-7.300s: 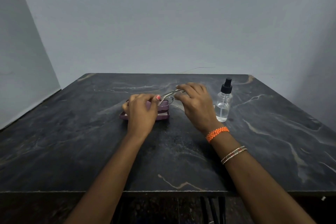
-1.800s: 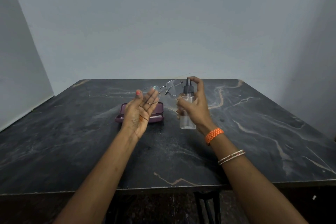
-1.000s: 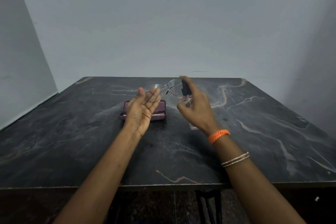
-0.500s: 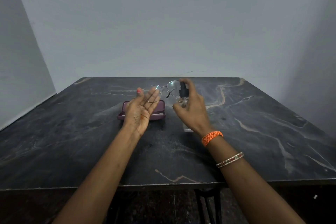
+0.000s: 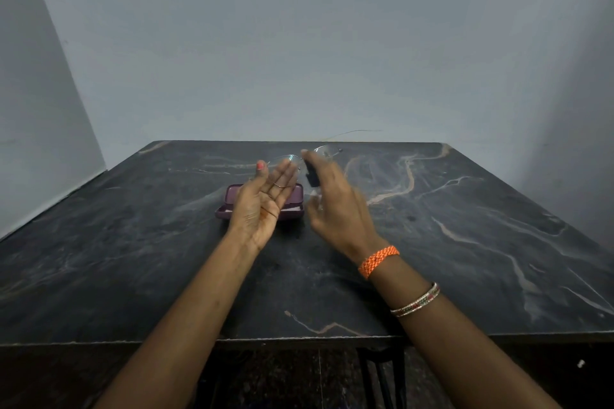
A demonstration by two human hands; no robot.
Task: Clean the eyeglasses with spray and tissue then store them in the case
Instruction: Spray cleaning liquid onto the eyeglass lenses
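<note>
The eyeglasses (image 5: 300,163) are thin and nearly rimless, with clear lenses and a fine metal wire frame that barely stands out against the dark table (image 5: 465,242). They are held in the air at the centre of the frame, above the table's far half. The spray bottle (image 5: 313,183) is clear with a black pump top. The case (image 5: 232,199) is purple, lies open on the table, and shows a pale lining at its lower edge.

Much is hard to read here. The right hand (image 5: 335,206) is blurred, and it covers most of the bottle, so only the black top and a sliver of clear body show to the left of the palm. The right lens fades into the table's far edge. The left hand (image 5: 265,202) hides the middle of the case. No tissue can be made out.

The left hand is raised palm up, its fingers loosely curled around one lens end of the glasses, with the wire rim running across the fingertips. The right hand grips the bottle, fingers wrapped around its body and the index finger lying over the pump top. The bottle's top sits just right of the left fingertips, right beside the lenses. The case lies directly behind and below the left hand.
</note>
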